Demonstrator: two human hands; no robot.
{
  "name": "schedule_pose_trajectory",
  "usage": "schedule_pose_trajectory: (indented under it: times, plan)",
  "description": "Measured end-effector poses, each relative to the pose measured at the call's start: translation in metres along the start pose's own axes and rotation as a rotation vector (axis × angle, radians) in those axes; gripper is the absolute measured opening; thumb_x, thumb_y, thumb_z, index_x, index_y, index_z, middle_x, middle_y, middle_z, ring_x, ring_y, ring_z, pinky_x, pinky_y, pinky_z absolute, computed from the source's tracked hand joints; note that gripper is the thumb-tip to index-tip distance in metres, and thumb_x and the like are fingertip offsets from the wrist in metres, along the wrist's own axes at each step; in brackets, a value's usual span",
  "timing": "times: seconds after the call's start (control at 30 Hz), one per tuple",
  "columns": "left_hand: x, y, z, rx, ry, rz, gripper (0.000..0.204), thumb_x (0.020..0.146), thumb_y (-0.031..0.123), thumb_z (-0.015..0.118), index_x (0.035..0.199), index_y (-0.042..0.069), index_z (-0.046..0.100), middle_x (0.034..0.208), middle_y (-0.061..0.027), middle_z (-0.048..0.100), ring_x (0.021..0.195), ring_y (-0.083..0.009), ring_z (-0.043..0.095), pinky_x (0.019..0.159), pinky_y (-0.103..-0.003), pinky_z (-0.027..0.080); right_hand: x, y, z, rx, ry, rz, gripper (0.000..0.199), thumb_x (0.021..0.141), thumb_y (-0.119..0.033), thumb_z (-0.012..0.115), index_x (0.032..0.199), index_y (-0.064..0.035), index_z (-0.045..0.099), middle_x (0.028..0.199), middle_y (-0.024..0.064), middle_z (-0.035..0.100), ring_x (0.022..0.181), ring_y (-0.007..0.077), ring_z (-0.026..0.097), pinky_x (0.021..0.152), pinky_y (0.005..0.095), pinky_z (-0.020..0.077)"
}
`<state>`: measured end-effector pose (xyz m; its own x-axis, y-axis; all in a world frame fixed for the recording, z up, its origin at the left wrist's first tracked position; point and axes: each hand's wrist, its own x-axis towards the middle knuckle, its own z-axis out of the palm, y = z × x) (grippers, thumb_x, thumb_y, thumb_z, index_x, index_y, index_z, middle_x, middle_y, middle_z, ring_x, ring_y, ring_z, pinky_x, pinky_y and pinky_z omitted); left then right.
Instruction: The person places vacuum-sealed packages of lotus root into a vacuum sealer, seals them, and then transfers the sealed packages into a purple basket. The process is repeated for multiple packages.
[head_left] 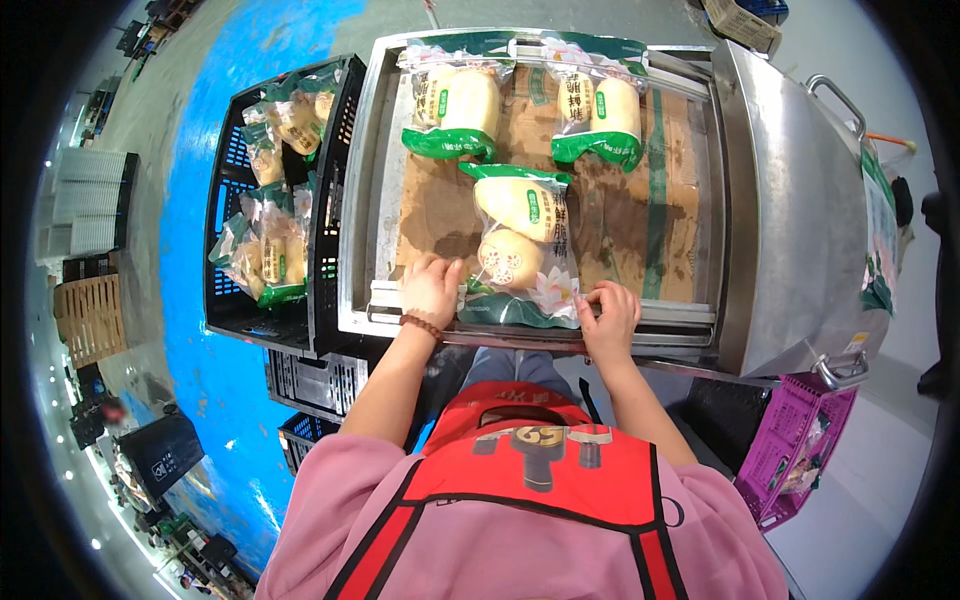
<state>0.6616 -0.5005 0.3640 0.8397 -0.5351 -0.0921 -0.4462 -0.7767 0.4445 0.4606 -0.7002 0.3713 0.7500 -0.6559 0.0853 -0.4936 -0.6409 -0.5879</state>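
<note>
At centre frame, my right grip (612,312) pinches the root bag (518,212) near its lower right corner, while my left grip (431,291), closure I cannot tell, flanks the other, seemingly so its green end lies flat over the metal rail (672,313).

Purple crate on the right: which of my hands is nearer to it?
Your right hand. It is by the front bag's lower right corner, with the purple crate lower and to its right. Your left hand is by that bag's lower left side, farther away.
</note>
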Motion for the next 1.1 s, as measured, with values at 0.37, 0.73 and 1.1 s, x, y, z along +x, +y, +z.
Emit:
schedule_pose_trajectory:
  times: [0.37,0.73,1.1]
  plan:
    - [0.012,0.012,-0.005,-0.107,-0.343,-0.149,0.024,0.085,0.03,0.059,0.083,0.007,0.068,0.089,-0.0088,0.066,0.088,-0.0284,0.06,0.091,-0.041,0.038,0.026,0.004,0.022,-0.025,-0.205,0.08,0.021,0.084,-0.029,0.061,0.08,-0.0078,0.063,0.095,0.0063,0.061,0.1,0.0266,0.054,0.096,0.0472,0.0304]
    - [-0.004,0.004,0.02,0.244,0.119,-0.025,0.018,0.091,0.023,0.052,0.09,0.008,0.062,0.098,-0.0065,0.062,0.096,-0.0264,0.059,0.101,-0.051,0.031,0.011,-0.002,0.037,-0.242,0.042,-0.143,0.021,0.086,-0.03,0.058,0.078,-0.0105,0.058,0.086,0.0023,0.057,0.092,0.0213,0.054,0.094,0.0458,0.0316]
    - [0.011,0.006,0.0,0.17,-0.186,-0.164,0.055,0.097,0.047,0.031,0.085,0.007,0.067,0.096,-0.0134,0.064,0.095,-0.0311,0.06,0.097,-0.05,0.032,0.032,-0.015,0.02,-0.078,-0.14,0.006,0.024,0.084,-0.032,0.061,0.083,-0.0084,0.061,0.083,0.0078,0.064,0.088,0.0268,0.059,0.092,0.0454,0.0352]
